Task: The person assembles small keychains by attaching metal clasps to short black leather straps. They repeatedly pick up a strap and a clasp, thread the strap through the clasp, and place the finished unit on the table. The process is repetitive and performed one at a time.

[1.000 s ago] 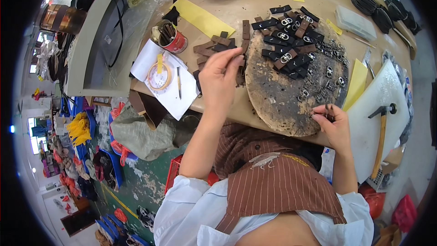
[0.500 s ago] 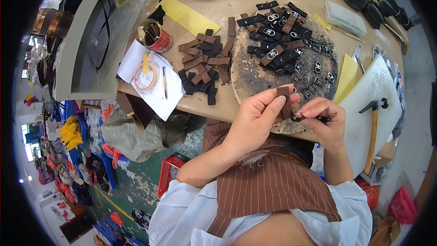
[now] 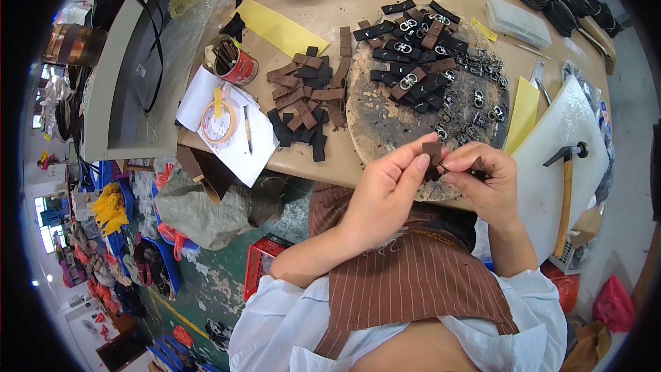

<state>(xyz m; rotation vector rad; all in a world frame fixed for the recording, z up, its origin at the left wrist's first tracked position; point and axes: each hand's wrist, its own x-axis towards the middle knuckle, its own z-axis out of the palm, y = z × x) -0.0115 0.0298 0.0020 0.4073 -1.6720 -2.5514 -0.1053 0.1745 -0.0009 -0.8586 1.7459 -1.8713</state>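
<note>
Between the thumb and fingers of my left hand (image 3: 389,189) is a brown leather strap (image 3: 432,151), pinched near the front edge of a round wooden block (image 3: 372,110). Close against it, my right hand (image 3: 489,182) is closed on a small dark piece (image 3: 478,169), partly hidden by the fingers; its kind is hard to tell. The fingertips of both hands nearly meet at the strap. Beyond them on the block lies a pile of black and brown straps (image 3: 413,55) with silver clasps. Loose metal clasps (image 3: 478,100) lie along the block's right side.
Left of the block lie brown and black strap pieces (image 3: 303,103). Further left are a red tin (image 3: 242,70), white paper (image 3: 258,155) and a tape roll (image 3: 231,127). A hammer (image 3: 566,200) rests on a white board (image 3: 585,124) at right. A clear plastic box (image 3: 516,22) stands behind.
My hands have drawn closer together. The brown strap now shows shorter above my left fingers and is tilted differently. The dark piece in my right hand has shifted slightly left.
</note>
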